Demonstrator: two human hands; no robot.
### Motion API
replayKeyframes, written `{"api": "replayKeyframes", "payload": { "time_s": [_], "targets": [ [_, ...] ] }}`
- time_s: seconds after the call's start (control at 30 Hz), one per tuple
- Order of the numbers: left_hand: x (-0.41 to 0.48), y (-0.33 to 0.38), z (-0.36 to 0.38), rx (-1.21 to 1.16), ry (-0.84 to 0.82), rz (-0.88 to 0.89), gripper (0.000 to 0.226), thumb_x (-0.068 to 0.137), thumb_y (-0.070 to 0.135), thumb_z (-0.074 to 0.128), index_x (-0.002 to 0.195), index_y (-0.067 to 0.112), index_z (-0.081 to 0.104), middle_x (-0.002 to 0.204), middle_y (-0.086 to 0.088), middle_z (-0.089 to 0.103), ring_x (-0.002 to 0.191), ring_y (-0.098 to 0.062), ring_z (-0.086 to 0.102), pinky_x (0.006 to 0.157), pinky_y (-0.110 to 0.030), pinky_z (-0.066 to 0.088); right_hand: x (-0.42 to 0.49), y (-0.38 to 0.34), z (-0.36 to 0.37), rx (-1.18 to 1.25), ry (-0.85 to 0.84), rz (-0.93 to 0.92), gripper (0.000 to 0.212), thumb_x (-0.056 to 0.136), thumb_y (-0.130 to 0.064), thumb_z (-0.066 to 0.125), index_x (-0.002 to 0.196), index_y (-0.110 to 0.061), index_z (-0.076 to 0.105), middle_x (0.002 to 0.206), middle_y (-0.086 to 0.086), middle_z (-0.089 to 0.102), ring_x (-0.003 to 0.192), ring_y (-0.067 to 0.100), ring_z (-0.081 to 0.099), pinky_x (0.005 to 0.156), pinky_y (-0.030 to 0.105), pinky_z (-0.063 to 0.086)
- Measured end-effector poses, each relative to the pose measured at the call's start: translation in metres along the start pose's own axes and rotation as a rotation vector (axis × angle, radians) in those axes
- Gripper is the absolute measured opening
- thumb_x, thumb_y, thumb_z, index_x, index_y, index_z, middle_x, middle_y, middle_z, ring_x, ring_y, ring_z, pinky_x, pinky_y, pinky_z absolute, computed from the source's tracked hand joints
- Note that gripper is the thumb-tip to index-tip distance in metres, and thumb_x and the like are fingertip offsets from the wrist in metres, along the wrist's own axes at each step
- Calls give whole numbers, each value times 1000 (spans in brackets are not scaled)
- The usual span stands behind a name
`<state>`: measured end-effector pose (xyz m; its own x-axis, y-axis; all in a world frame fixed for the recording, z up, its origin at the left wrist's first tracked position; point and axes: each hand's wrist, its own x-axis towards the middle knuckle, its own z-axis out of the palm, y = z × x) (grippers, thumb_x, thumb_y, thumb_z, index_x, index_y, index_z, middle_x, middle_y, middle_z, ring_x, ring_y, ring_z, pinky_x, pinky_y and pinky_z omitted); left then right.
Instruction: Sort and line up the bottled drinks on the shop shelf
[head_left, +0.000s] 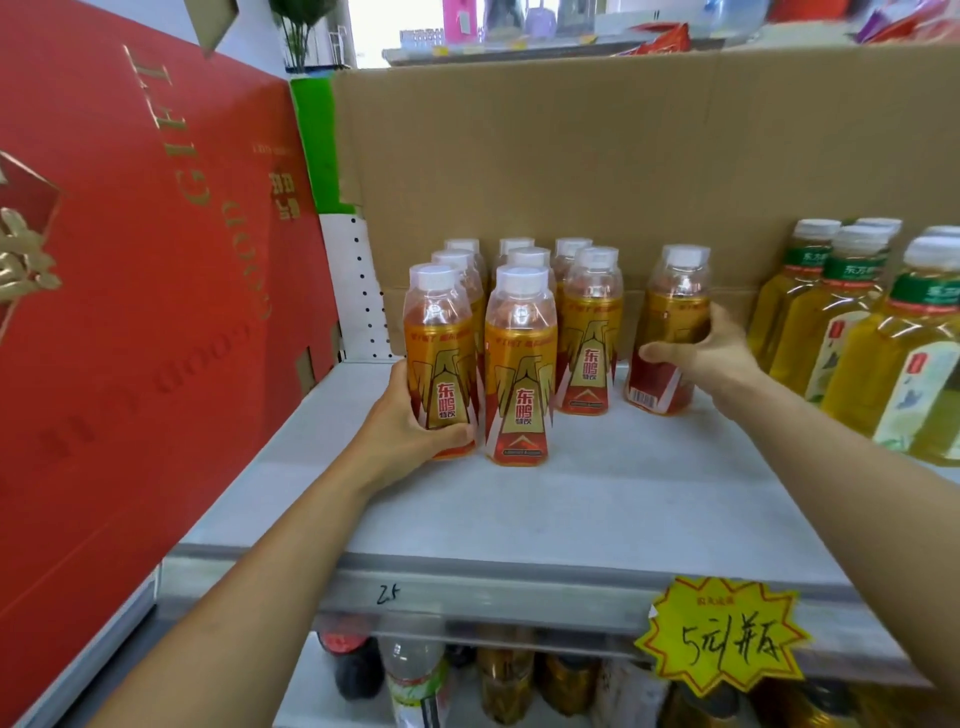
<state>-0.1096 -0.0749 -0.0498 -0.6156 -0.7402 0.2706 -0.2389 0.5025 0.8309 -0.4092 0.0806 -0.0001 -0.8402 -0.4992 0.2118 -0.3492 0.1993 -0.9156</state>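
— How far along is the line-up?

— Most of it looks done. Starting nearest you, the shelf (519, 519) is bare from its front edge, where the yellow price tag (722, 634) hangs, back to the first bottles. Your left hand (410, 426) is wrapped round the low part of the front-left energy drink bottle (439, 322), fingers curled across its label, which faces out. The middle front bottle (521, 364) stands just beside it, level and facing out too.

— And my right?

— Your right hand (711, 353) grips the stray energy drink bottle (675, 301) at its waist. It stands on the shelf apart from the block, to its right, with the barcode facing you. I'd judge that bottle is what's left: the third row (592, 332) shows two bottles and the other rows three each, so it is one short at the front.

— Room to move it?

— Plenty, I think. The slot in front of the third row is open, and so is the strip along the front edge. Mind the sides: the red gift box (130, 260) leans close at the left edge, and the green tea bottles (857, 338) crowd the right, near your wrist. The cardboard box (571, 156) closes off the back edge behind the rows.
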Motion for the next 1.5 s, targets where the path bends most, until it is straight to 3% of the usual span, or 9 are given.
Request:
{"api": "replayKeyframes", "payload": {
  "time_s": [0.33,0.5,0.63,0.73,0.87,1.07,1.23,1.33,1.5],
  "targets": [
    [-2,5,0,5,6,-12,86,71,41,86,135,43,29,116,29,52,106,-1,58,93,-25,49,-71,3,-16,-29,-51,-105,89,59,-48,90,130,-25,42,126,4,57,116,26,56,98,50,50],
    [-5,21,4,-90,69,22,137,46,59,93,151,44,6,150,7,36,133,-14,46,110,-42,42,-91,2,-12,-1,-316,-168,83,69,-21,89,124,-34,28,113,-11,55,99,4,56,89,36,47],
    [-9,31,22,-63,199,28,162,30,69,89,154,40,-10,160,4,15,147,-21,26,118,-52,30,-96,2,3,-29,-328,-227,84,66,-28,91,120,-35,27,106,-21,53,92,-4,56,78,24,46],
    [-9,33,29,-19,271,32,159,34,60,88,155,35,-13,159,2,14,147,-21,22,115,-43,27,-97,0,15,-29,-288,-287,84,63,-34,92,117,-32,28,102,-21,54,88,-5,58,67,13,45],
    [-9,31,32,-6,275,49,152,38,61,86,154,38,-9,156,4,17,143,-17,26,108,-36,29,-96,-2,22,-24,-283,-302,87,61,-39,92,119,-31,28,112,-13,54,102,7,60,83,29,54],
    [6,21,8,-186,127,13,145,43,46,96,155,39,4,155,4,36,139,-16,44,111,-51,43,-79,2,20,140,-439,-136,150,44,-43,95,154,-40,-6,156,1,33,135,23,46,108,54,43],
    [16,12,17,-288,38,74,122,49,34,100,148,35,29,127,14,64,114,-7,65,86,-26,59,-67,8,39,265,-542,-280,109,58,-17,96,143,-33,30,124,-3,67,108,13,69,82,27,59],
    [26,13,22,-299,54,103,117,50,33,100,145,36,34,119,21,67,109,-1,67,76,-16,57,-60,10,47,271,-508,-286,105,57,-23,97,142,-31,35,122,-4,68,105,11,70,83,28,60],
    [41,12,32,-278,120,96,110,52,39,98,143,38,37,126,11,65,113,-10,66,91,-35,58,-50,11,56,240,-401,-278,107,53,-37,98,141,-37,36,121,-10,66,105,7,68,88,33,58]
  ]
}}
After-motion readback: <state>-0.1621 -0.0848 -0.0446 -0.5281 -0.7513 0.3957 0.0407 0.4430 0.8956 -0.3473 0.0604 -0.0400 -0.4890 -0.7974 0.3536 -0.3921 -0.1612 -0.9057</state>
